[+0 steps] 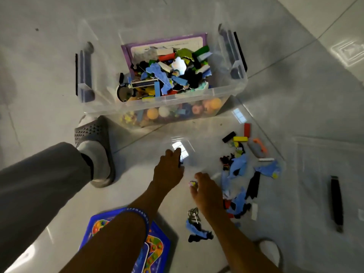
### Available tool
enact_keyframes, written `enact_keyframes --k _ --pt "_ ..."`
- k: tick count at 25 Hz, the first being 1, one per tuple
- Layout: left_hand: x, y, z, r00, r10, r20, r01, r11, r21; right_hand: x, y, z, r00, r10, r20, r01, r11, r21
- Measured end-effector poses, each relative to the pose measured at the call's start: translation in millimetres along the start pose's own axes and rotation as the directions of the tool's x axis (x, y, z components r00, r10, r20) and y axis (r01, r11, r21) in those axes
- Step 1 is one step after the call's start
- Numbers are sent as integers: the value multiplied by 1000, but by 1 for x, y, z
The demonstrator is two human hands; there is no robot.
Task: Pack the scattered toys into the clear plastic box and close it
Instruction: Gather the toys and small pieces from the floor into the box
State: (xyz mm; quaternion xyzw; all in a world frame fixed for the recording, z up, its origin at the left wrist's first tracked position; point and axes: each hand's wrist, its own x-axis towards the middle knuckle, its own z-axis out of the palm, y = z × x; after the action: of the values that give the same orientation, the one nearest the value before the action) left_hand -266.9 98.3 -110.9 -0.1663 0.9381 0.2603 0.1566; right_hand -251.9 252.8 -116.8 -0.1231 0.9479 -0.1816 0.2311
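From the head camera, the clear plastic box [226,95] stands open on the tiled floor [295,56] at the far side, already heaped with foam pieces, blocks and balls, a purple-framed board [126,54] leaning inside its far wall. What looks like the clear lid [266,134] lies flat on the floor just near of the box, with scattered toys [239,166] spread on its right part: blue foam shapes, black pieces, a yellow block [240,138] and a red block [247,130].

The left hand [169,170] reaches forward, fingers curled round a small dark piece [180,161]. The right hand [206,191], just right of it, pinches a small pink piece [192,183] between thumb and fingers. Nearer lie a wire puzzle [194,213], a blue-and-black foam scrap [199,231] and a blue game board [126,251] partly under the left forearm. A slippered foot [94,146] stands left of the box.

The step in hand appears to be gathering small bits. It would go best to carry both pieces over the near rim of the box before releasing, then sweep the right-hand cluster together in handfuls. The heap is already high, so the pieces likely need pressing level before the lid can seat.
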Motion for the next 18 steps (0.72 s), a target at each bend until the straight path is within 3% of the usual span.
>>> enact_keyframes --k 2,4,9,11,13,15,18 --pt "10 -1 8 997 -55 -62 56 998 15 -2 4 15 1000 -9 -11 8 995 -97" --pt "13 1 10 988 -115 -105 112 993 -35 -6 4 24 999 -23 -43 19 997 -78" --pt "-1 0 7 973 -217 -78 178 921 -347 -14 3 24 1000 -24 -10 25 993 114" --pt "-22 1 0 956 -290 -47 224 822 -523 -20 3 14 993 120 11 -118 948 295" --pt "-46 6 -10 896 -445 -7 320 656 -684 -25 13 10 941 335 42 -319 840 439" --pt "-72 7 -18 807 -586 70 394 446 -803 -35 19 5 865 479 149 -467 662 586" --pt "-100 5 -35 663 -707 246 491 162 -856 -43 -2 -27 738 564 369 -573 235 785"
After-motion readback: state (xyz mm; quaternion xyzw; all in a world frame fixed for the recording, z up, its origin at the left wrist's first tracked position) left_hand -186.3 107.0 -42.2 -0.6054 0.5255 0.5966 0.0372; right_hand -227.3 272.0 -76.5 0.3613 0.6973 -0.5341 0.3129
